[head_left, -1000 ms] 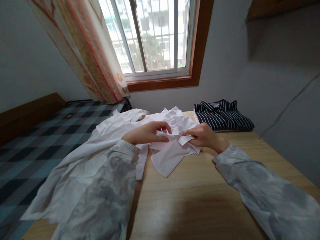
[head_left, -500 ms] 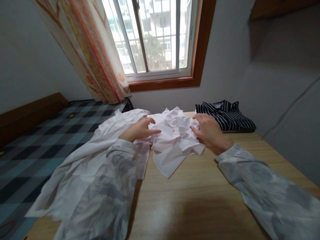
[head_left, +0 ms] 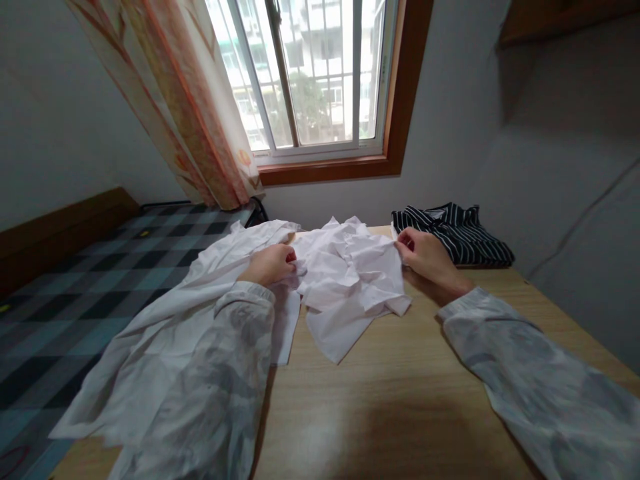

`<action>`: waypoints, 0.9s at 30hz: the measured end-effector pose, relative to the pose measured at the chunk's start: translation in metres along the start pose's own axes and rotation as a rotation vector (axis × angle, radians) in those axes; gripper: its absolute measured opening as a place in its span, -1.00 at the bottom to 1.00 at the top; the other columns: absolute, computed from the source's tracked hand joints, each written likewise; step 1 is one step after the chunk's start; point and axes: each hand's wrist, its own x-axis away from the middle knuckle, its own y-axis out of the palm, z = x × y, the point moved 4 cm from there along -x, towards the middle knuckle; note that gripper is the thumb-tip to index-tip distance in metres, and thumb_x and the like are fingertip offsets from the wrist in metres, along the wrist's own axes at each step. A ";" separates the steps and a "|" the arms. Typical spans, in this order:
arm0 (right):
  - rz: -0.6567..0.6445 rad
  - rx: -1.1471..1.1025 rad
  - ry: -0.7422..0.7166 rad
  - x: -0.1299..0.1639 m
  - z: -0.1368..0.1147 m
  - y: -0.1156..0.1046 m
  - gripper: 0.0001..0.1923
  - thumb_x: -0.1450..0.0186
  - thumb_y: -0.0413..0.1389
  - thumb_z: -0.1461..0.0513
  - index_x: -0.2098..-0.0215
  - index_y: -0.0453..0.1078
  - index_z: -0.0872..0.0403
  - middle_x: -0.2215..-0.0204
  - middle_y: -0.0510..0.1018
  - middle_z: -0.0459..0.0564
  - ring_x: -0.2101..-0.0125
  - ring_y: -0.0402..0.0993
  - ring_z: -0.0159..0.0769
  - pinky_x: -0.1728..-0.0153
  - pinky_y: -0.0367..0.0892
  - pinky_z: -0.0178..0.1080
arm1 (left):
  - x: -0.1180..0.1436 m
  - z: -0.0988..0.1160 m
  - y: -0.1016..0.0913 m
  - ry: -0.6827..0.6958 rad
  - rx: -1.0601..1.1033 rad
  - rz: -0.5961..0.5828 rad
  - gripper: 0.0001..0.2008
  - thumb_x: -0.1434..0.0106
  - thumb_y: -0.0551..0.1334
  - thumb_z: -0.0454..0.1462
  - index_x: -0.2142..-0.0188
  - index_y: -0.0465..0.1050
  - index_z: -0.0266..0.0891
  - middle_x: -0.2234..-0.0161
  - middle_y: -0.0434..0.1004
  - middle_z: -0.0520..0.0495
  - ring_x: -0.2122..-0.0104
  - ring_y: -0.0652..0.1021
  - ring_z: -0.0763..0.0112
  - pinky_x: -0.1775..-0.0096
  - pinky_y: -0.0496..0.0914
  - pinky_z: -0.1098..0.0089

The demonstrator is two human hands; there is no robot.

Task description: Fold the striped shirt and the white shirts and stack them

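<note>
Both hands grip a crumpled white shirt (head_left: pixel 350 280) that lies bunched at the far middle of the wooden counter (head_left: pixel 400 393), its long body trailing off the near left edge toward the bed with the checked cover (head_left: pixel 75 280). The left hand (head_left: pixel 270 263) is curled into a loose fist with its fingers closed on a fold at the left side of the bunch; the right hand (head_left: pixel 423 257) pinches the cloth's right edge between thumb and fingers, just beside a folded dark striped shirt (head_left: pixel 453 233) that sits at the far right of the counter, close to but apart from the white one. By the look of it, the step in hand is pulling the creased upper part of the shirt apart to spread it flat. The next move would seem to call for drawing the two grips outward and down onto the counter, keeping the cloth taut, and taking care not to drag the striped shirt along. A window (head_left: pixel 320 80) and patterned curtain (head_left: pixel 190 113) stand behind.
</note>
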 end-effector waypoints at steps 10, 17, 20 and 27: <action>0.609 -0.396 0.154 -0.020 0.030 -0.049 -0.39 -0.49 0.08 -0.37 0.05 0.43 -0.05 0.40 0.52 -0.04 0.47 0.45 -0.18 0.45 0.33 -0.15 | 0.009 -0.007 -0.039 -0.168 0.060 0.448 -0.77 -0.42 0.27 -0.14 0.08 0.70 -0.07 -0.03 0.70 -0.20 0.02 0.65 -0.05 0.11 0.46 0.16; -0.513 -0.443 0.131 -0.002 0.001 -0.010 -0.34 -0.38 0.23 -0.35 0.40 0.65 0.03 0.69 0.40 -0.14 0.69 0.17 -0.38 0.60 0.05 -0.24 | 0.000 -0.001 -0.024 -0.040 0.049 0.279 -0.73 -0.40 0.20 -0.19 0.18 0.72 -0.08 -0.01 0.75 -0.16 0.04 0.66 0.02 0.02 0.46 0.16; -0.405 -0.235 0.078 -0.001 0.001 -0.006 -0.34 -0.44 0.20 -0.27 0.56 0.57 0.01 0.71 0.39 -0.11 0.67 0.20 -0.36 0.54 0.09 -0.20 | -0.003 0.012 -0.014 0.022 0.143 0.213 -0.65 -0.49 0.10 -0.13 0.17 0.70 -0.08 0.05 0.78 -0.14 0.06 0.67 0.08 0.03 0.45 0.20; -0.232 0.094 -0.020 0.002 -0.002 0.004 -0.60 -0.25 0.46 -0.02 0.07 0.62 0.01 0.07 0.73 0.17 0.11 0.63 0.05 0.07 0.45 -0.07 | -0.008 0.027 0.016 0.041 0.173 0.073 -0.42 -0.44 0.20 0.26 0.04 0.63 -0.17 0.08 0.77 -0.26 0.09 0.70 0.02 0.08 0.47 0.22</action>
